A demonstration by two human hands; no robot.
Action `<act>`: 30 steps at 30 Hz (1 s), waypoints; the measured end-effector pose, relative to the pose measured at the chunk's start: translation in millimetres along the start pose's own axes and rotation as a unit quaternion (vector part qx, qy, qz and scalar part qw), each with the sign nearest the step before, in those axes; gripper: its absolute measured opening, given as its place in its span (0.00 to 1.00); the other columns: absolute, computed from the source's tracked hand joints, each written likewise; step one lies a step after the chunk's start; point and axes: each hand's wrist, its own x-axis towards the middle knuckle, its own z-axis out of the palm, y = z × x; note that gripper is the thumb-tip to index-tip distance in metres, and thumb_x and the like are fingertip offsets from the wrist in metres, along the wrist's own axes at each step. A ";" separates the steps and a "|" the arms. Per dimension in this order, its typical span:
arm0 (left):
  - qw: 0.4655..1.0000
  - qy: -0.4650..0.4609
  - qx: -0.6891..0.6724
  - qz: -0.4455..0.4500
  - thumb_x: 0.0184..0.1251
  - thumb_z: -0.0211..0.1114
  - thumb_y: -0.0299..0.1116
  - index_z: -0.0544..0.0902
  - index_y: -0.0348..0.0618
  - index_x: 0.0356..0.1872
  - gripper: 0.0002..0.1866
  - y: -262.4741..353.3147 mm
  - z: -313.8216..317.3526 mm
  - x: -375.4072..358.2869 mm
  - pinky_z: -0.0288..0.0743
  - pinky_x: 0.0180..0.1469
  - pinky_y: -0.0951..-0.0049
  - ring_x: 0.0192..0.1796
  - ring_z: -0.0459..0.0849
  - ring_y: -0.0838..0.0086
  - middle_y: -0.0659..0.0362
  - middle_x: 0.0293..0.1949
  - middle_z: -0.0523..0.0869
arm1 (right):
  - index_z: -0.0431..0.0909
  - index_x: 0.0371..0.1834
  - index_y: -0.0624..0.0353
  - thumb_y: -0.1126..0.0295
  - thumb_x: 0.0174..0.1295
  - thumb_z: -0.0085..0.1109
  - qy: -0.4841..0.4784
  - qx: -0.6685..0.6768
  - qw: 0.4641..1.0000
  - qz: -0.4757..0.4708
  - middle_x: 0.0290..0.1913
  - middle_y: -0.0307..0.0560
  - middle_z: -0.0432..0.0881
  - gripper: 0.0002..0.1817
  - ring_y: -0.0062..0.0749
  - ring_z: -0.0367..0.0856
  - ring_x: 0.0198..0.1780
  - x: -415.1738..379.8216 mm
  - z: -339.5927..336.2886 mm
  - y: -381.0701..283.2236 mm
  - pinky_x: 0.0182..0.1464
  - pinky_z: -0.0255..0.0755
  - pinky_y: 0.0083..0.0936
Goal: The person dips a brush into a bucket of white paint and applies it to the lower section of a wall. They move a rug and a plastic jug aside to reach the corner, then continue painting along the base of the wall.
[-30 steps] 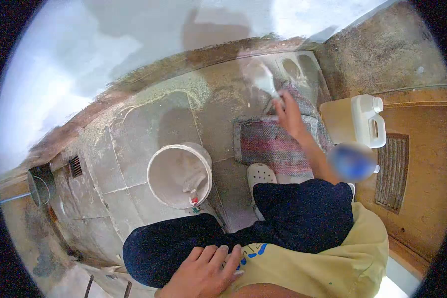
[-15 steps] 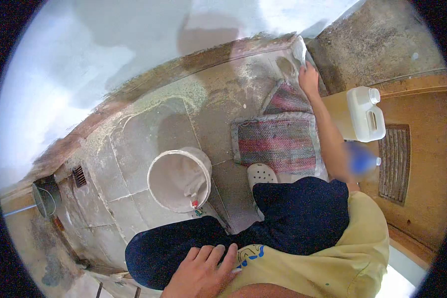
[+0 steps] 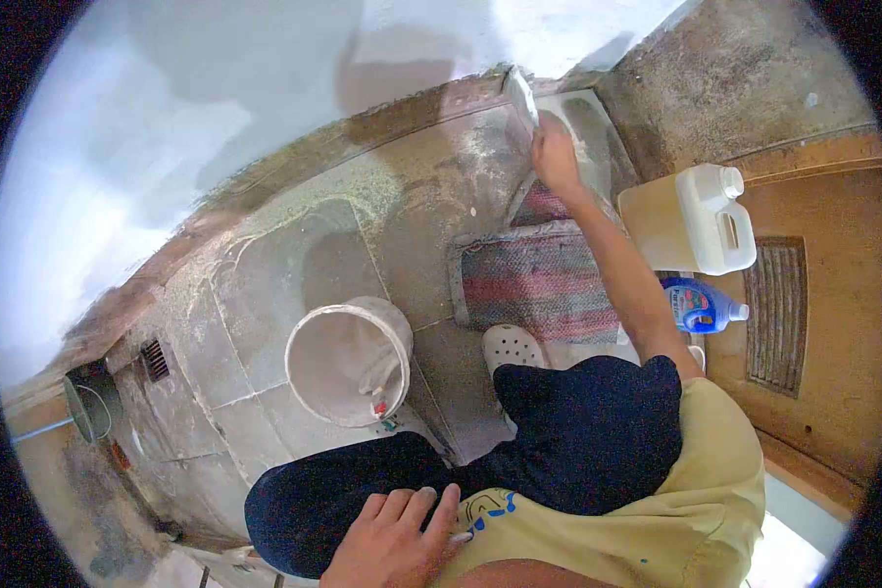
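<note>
My right hand (image 3: 557, 157) is closed on a whitish brush-like tool (image 3: 521, 96), whose far end touches the foot of the white wall (image 3: 265, 88). My left hand (image 3: 397, 539) rests on my thigh near the yellow shirt, its fingers apart and nothing held. A white bucket (image 3: 298, 365) stands on the tiled floor, with pale residue and a small red item at its inner edge. Beneath and beside my right forearm lies a striped woven mat (image 3: 534, 284).
A large jug of yellowish liquid (image 3: 691, 220) and a blue bottle (image 3: 701, 305) stand at the right, before a wooden door (image 3: 823, 294). A dark bucket (image 3: 90, 404) and a floor drain (image 3: 154, 361) are at the left. A white clog (image 3: 512, 348) shows near the mat.
My right hand has moved left along the wall base with the tool, away from the corner. The blue bottle now shows clearly beside my arm. My left hand stays on my thigh.
</note>
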 end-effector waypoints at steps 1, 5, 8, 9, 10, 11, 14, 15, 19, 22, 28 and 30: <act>1.000 -0.001 -0.001 -0.001 0.59 0.55 0.42 0.69 0.35 0.61 0.29 0.1 0.7 0.0 0.63 0.56 0.66 0.53 0.72 0.62 0.50 0.52 0.75 | 0.75 0.45 0.65 0.69 0.61 0.48 -0.001 0.001 1.000 0.001 0.31 0.67 0.79 0.13 0.64 0.78 0.35 -4.5 -2.0 -0.1 0.41 0.72 0.49; 1.000 0.011 0.002 0.005 0.59 0.55 0.43 0.69 0.36 0.61 0.30 0.6 3.9 -1.8 0.64 0.56 0.65 0.53 0.72 0.61 0.50 0.52 0.75 | 0.76 0.40 0.66 0.68 0.61 0.49 0.031 -0.019 0.989 0.146 0.32 0.66 0.80 0.13 0.63 0.79 0.35 6.1 -22.6 18.0 0.41 0.72 0.50; 1.000 0.014 -0.012 0.001 0.59 0.55 0.42 0.69 0.36 0.60 0.30 0.4 2.8 -3.3 0.64 0.56 0.65 0.53 0.72 0.61 0.50 0.52 0.75 | 0.76 0.38 0.67 0.67 0.60 0.49 0.004 -0.105 0.983 0.153 0.33 0.66 0.80 0.13 0.63 0.79 0.37 26.3 -31.1 48.8 0.42 0.72 0.50; 1.000 0.006 -0.020 -0.007 0.59 0.55 0.42 0.69 0.36 0.60 0.29 0.2 2.0 -3.1 0.64 0.56 0.64 0.53 0.72 0.61 0.50 0.52 0.75 | 0.76 0.36 0.67 0.67 0.59 0.49 -0.020 -0.194 0.976 0.101 0.33 0.67 0.80 0.13 0.63 0.79 0.38 34.9 -29.1 58.5 0.42 0.73 0.49; 1.000 0.004 -0.018 -0.004 0.59 0.55 0.42 0.69 0.36 0.60 0.29 -0.2 2.1 -2.7 0.64 0.56 0.64 0.53 0.72 0.61 0.50 0.52 0.75 | 0.76 0.37 0.67 0.69 0.58 0.49 0.075 -0.074 0.974 0.199 0.33 0.67 0.80 0.12 0.64 0.79 0.38 42.6 -17.8 58.5 0.42 0.73 0.49; 1.000 0.006 -0.016 -0.007 0.59 0.55 0.41 0.69 0.36 0.60 0.29 -0.7 2.9 -2.5 0.64 0.55 0.64 0.53 0.72 0.61 0.50 0.52 0.75 | 0.76 0.37 0.67 0.69 0.58 0.49 0.078 -0.076 0.974 0.201 0.33 0.67 0.80 0.12 0.64 0.79 0.38 41.4 -12.2 60.7 0.42 0.73 0.49; 1.000 0.010 -0.009 -0.006 0.59 0.55 0.41 0.69 0.36 0.60 0.29 -1.2 4.3 -1.5 0.65 0.55 0.64 0.53 0.72 0.61 0.50 0.52 0.75 | 0.75 0.39 0.67 0.71 0.58 0.49 0.030 -0.007 0.976 0.216 0.33 0.67 0.80 0.11 0.64 0.79 0.38 29.6 -2.1 26.2 0.42 0.73 0.50; 1.000 0.012 -0.007 -0.003 0.59 0.55 0.40 0.69 0.36 0.60 0.28 -1.0 4.6 -0.5 0.65 0.55 0.64 0.53 0.72 0.61 0.50 0.52 0.75 | 0.75 0.40 0.67 0.71 0.58 0.49 0.038 -0.019 0.991 0.127 0.32 0.67 0.80 0.12 0.64 0.79 0.37 18.8 6.6 20.3 0.42 0.73 0.49; 1.000 0.008 -0.005 -0.004 0.59 0.55 0.41 0.69 0.36 0.60 0.29 0.9 4.4 0.2 0.64 0.55 0.64 0.53 0.72 0.61 0.50 0.52 0.75 | 0.74 0.44 0.67 0.72 0.58 0.49 0.020 -0.003 0.999 0.042 0.31 0.67 0.79 0.13 0.64 0.78 0.35 -20.9 -0.8 -16.1 0.40 0.72 0.50; 1.000 0.003 0.001 -0.015 0.59 0.55 0.41 0.69 0.36 0.61 0.29 2.9 6.0 -1.0 0.64 0.56 0.63 0.54 0.72 0.60 0.50 0.53 0.75 | 0.75 0.44 0.67 0.72 0.58 0.49 0.008 -0.063 0.996 0.069 0.30 0.66 0.79 0.13 0.63 0.78 0.34 -20.8 -6.4 8.5 0.39 0.71 0.51; 0.999 -0.011 -0.036 -0.029 0.59 0.56 0.42 0.69 0.36 0.61 0.30 4.6 1.1 -3.7 0.63 0.58 0.63 0.55 0.72 0.59 0.49 0.54 0.75 | 0.75 0.43 0.66 0.72 0.58 0.48 0.033 -0.131 0.986 0.097 0.28 0.66 0.79 0.13 0.60 0.79 0.35 28.8 -21.1 63.0 0.38 0.72 0.50; 0.999 -0.001 -0.018 -0.032 0.59 0.55 0.42 0.69 0.36 0.60 0.29 4.0 3.2 -4.0 0.63 0.57 0.63 0.55 0.72 0.59 0.49 0.53 0.75 | 0.75 0.42 0.66 0.71 0.58 0.48 0.035 -0.107 0.991 0.076 0.29 0.66 0.79 0.13 0.60 0.79 0.34 29.4 -0.6 64.9 0.38 0.72 0.50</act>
